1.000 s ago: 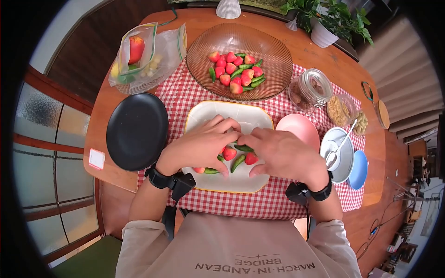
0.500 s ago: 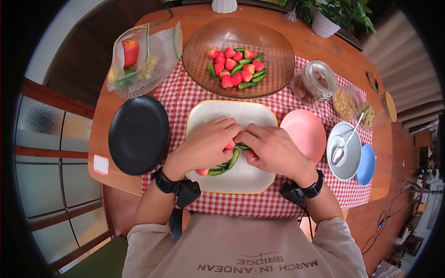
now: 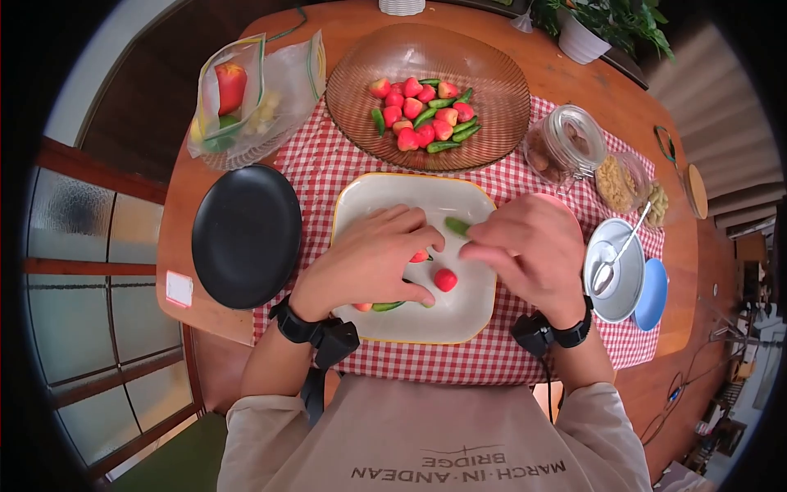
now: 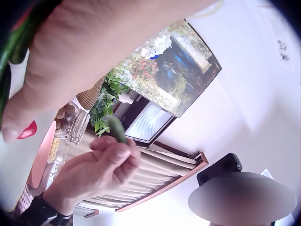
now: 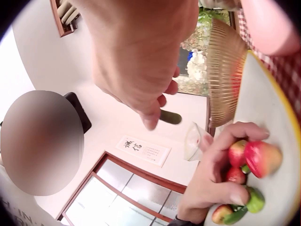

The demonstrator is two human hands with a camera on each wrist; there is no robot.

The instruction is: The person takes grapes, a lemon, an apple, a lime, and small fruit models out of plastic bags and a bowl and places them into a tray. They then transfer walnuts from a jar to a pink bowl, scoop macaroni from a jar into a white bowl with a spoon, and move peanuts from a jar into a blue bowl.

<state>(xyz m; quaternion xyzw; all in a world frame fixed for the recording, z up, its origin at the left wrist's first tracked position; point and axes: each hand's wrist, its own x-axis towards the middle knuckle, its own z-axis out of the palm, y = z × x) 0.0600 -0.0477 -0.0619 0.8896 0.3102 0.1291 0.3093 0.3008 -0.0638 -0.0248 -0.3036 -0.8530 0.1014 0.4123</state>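
Observation:
My left hand (image 3: pixel 365 254) lies over the white tray (image 3: pixel 361 193), its fingers and thumb curled round several small red fruits (image 5: pixel 236 175) and green chili peppers (image 5: pixel 233 215). Its thumb touches one pepper in the right wrist view. Another red fruit (image 3: pixel 445 280) sits on the tray just right of that thumb. My right hand (image 3: pixel 533 254) is raised over the tray's right side, pinching one green chili pepper (image 3: pixel 457 226) by its end; the pepper also shows in the left wrist view.
Beyond the tray is a brown glass bowl (image 3: pixel 361 61) of red fruits and peppers. A black plate (image 3: pixel 246 238) and plastic bags (image 3: pixel 287 74) lie left. On the right stand a glass jar (image 3: pixel 566 143), a pink plate (image 3: pixel 566 209) partly hidden, and a grey bowl (image 3: pixel 623 299) with a spoon.
Both hands worked close together over the tray; now my right hand has moved right and up with a chili pepper, uncovering a red fruit. My left hand has stayed nearly in place.

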